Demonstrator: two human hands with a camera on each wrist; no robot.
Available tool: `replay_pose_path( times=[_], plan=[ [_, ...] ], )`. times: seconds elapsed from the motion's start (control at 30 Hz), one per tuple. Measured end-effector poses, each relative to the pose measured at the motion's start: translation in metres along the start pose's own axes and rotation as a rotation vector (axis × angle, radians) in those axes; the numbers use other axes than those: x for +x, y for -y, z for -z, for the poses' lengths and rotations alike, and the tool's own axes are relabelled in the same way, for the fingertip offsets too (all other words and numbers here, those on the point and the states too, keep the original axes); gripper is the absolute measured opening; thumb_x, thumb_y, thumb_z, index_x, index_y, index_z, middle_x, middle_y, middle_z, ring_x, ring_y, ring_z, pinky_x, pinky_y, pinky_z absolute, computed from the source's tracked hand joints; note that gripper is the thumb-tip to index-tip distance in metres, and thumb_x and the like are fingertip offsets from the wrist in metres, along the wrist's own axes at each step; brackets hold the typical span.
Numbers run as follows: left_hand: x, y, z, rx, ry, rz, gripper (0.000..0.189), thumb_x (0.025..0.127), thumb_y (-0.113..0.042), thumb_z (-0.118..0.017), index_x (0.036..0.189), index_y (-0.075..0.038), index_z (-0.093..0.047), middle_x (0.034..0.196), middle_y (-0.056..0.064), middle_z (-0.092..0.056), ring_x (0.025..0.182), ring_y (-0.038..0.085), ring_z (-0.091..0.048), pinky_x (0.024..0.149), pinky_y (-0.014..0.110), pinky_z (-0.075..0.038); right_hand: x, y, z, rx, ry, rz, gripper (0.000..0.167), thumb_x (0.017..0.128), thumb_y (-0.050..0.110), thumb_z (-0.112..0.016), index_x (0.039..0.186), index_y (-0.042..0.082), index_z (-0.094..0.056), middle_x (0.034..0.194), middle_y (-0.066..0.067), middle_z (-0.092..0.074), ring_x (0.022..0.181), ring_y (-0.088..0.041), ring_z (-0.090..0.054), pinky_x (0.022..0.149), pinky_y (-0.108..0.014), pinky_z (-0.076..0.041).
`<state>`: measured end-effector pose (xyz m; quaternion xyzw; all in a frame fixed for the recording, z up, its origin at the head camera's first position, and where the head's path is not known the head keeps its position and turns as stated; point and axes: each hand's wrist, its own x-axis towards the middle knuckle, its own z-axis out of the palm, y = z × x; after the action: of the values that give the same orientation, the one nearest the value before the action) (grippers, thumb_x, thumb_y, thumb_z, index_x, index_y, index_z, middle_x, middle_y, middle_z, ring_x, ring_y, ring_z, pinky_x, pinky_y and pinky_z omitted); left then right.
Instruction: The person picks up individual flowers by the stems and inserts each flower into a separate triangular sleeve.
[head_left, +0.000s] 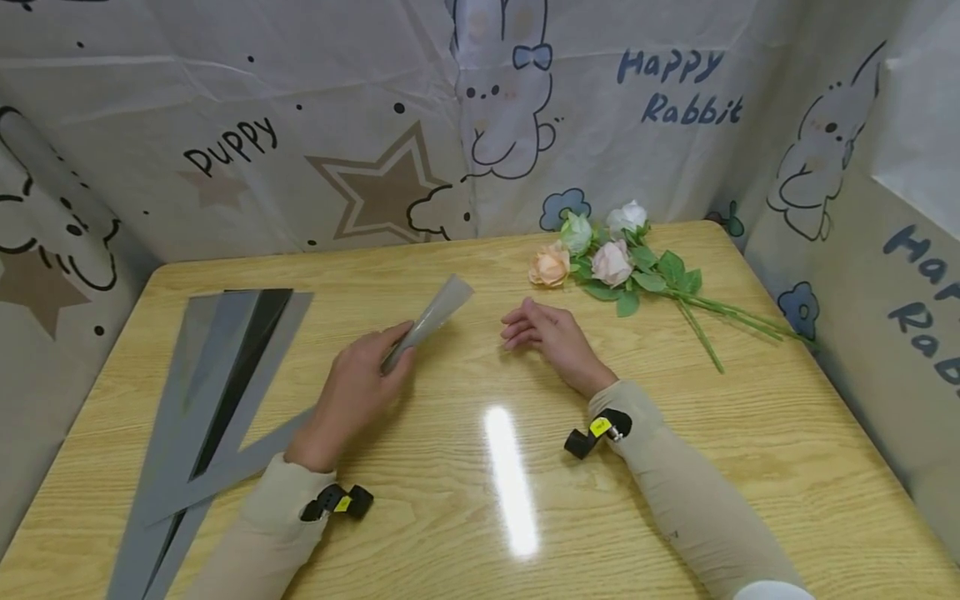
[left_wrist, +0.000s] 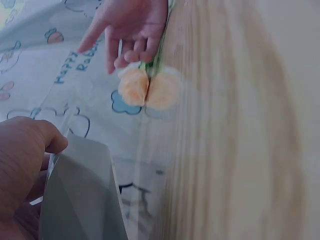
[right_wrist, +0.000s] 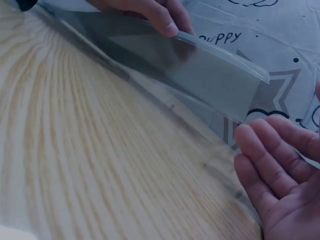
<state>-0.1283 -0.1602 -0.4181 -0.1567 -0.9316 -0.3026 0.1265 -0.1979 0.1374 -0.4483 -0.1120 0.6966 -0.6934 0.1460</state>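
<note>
My left hand (head_left: 356, 396) pinches a long grey plastic flower sleeve (head_left: 442, 307) between thumb and fingers, near its wider end. The narrow part of this sleeve runs back under the forearm toward the lower left. In the right wrist view, the sleeve (right_wrist: 220, 82) is angled above the table, with a clear strip along its edge. My right hand (head_left: 553, 337) is empty, its fingers relaxed and loosely bent, just beyond the sleeve's end. Behind and right of it lie artificial roses (head_left: 611, 265) in peach, pink and white, with green leaves and long stems.
More grey and black tapered sleeves (head_left: 168, 433) lie overlapping on the left of the wooden table (head_left: 442, 533). Rose stems (head_left: 742, 321) reach the table's right edge. A printed cloth (head_left: 360, 75) with rabbits and stars encloses the back and sides.
</note>
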Motion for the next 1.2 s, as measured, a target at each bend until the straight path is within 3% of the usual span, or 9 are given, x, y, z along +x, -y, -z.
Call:
replay_pose_path(
  times=[0.13,0.3,0.37,0.57,0.7,0.87,0.97,1.2],
  plan=[
    [0.0,-0.009,-0.003,0.008,0.02,-0.051,0.039,0.102,-0.02,-0.064,0.139,-0.007,-0.065,0.107,0.016,-0.077,0.08,0.025,-0.062,0.068,0.038,-0.048,-0.001,0.003,0.0,0.112,0.016,-0.066,0.07,0.107,0.055,-0.044,0.125,-0.009,-0.063,0.097,0.0,-0.074,0.087,-0.013,-0.075,0.087,-0.027,-0.062],
    [-0.001,-0.019,-0.009,0.042,0.051,-0.137,0.04,0.1,-0.02,-0.067,0.138,-0.006,-0.066,0.113,0.013,-0.079,0.09,0.027,-0.074,0.096,0.051,-0.057,-0.003,0.005,0.0,0.245,0.054,-0.123,0.067,0.106,0.054,-0.047,0.124,-0.009,-0.061,0.094,-0.001,-0.074,0.084,-0.013,-0.074,0.082,-0.027,-0.063],
    [-0.002,-0.022,-0.012,0.073,0.064,-0.188,0.041,0.099,-0.02,-0.069,0.137,-0.005,-0.066,0.117,0.013,-0.079,0.098,0.027,-0.077,0.108,0.055,-0.053,-0.002,0.004,0.0,0.254,0.055,-0.139,0.064,0.106,0.054,-0.047,0.122,-0.007,-0.061,0.094,-0.001,-0.074,0.083,-0.013,-0.074,0.082,-0.028,-0.063],
    [-0.006,-0.029,-0.021,0.112,0.124,-0.29,0.042,0.097,-0.022,-0.072,0.135,-0.006,-0.067,0.116,0.011,-0.079,0.102,0.023,-0.078,0.106,0.053,-0.055,-0.001,0.003,0.001,0.188,0.019,-0.177,0.062,0.109,0.045,-0.047,0.127,-0.012,-0.058,0.098,0.001,-0.074,0.089,-0.011,-0.073,0.079,-0.028,-0.063],
    [-0.008,-0.032,-0.023,0.11,0.156,-0.306,0.04,0.099,-0.024,-0.07,0.135,-0.007,-0.067,0.115,0.01,-0.08,0.102,0.021,-0.078,0.108,0.053,-0.054,0.0,0.002,0.002,0.17,0.026,-0.187,0.05,0.109,0.031,-0.051,0.13,-0.013,-0.059,0.094,0.004,-0.075,0.088,-0.007,-0.073,0.075,-0.023,-0.062],
    [-0.01,-0.032,-0.023,0.109,0.183,-0.303,0.04,0.099,-0.025,-0.069,0.136,-0.009,-0.067,0.118,0.01,-0.079,0.106,0.022,-0.077,0.109,0.053,-0.053,0.001,0.0,0.003,0.173,0.035,-0.177,0.022,0.106,0.02,-0.056,0.101,0.005,-0.072,0.081,0.006,-0.068,0.076,-0.004,-0.066,0.065,-0.018,-0.056],
    [-0.01,-0.032,-0.024,0.107,0.194,-0.299,0.042,0.099,-0.026,-0.07,0.137,-0.009,-0.066,0.121,0.01,-0.078,0.108,0.022,-0.077,0.109,0.052,-0.053,0.001,-0.001,0.002,0.162,0.039,-0.17,0.022,0.106,0.019,-0.056,0.091,0.013,-0.072,0.077,0.007,-0.062,0.073,-0.005,-0.062,0.063,-0.018,-0.052],
    [-0.011,-0.033,-0.023,0.111,0.214,-0.299,0.044,0.099,-0.027,-0.07,0.138,-0.009,-0.065,0.129,0.009,-0.075,0.114,0.023,-0.074,0.109,0.051,-0.052,0.001,-0.001,0.001,0.174,0.041,-0.167,0.022,0.106,0.017,-0.055,0.091,0.014,-0.072,0.069,0.008,-0.053,0.073,-0.004,-0.057,0.065,-0.019,-0.051]
  ],
)
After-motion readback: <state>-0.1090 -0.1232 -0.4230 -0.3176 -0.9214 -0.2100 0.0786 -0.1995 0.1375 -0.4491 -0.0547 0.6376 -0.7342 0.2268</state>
